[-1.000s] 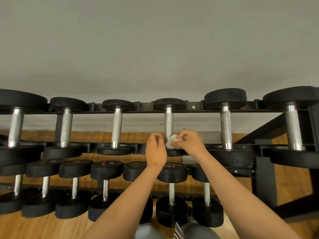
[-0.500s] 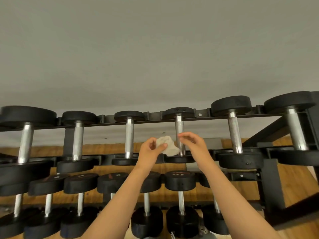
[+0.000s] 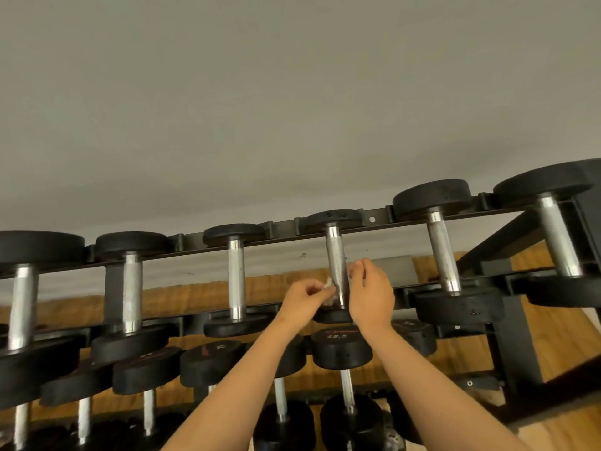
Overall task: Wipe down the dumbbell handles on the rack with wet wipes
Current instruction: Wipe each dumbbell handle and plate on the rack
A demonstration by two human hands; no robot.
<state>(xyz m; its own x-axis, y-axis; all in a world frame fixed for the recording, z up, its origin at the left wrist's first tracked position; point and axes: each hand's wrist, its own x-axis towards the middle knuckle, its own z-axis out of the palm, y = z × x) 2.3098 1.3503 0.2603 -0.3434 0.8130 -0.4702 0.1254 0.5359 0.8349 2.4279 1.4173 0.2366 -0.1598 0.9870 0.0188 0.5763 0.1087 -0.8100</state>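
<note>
Grey wall (image 3: 292, 109) and wood floor (image 3: 182, 297) back a black two-tier rack (image 3: 507, 336) loaded with dumbbells (image 3: 439, 198). Both hands are up at the steel handle (image 3: 336, 258) of one upper-tier dumbbell, which runs up between them. The left hand (image 3: 304, 297), just left of the handle's lower end, pinches a crumpled white wipe (image 3: 328, 284) between thumb and fingertips. The wipe touches the handle's left side, low down near the front weight. The right hand (image 3: 372, 294) sits just right of the handle, its fingers (image 3: 357, 266) curled and the thumb drawn in close beside the bar. Whether they grip an end of the wipe, or anything at all, cannot be told. More dumbbells flank the hands along the upper tier, growing larger toward both ends. Below the wrists, on the lower tier, a dumbbell head (image 3: 341, 348) marked 22.5 faces the camera.
</note>
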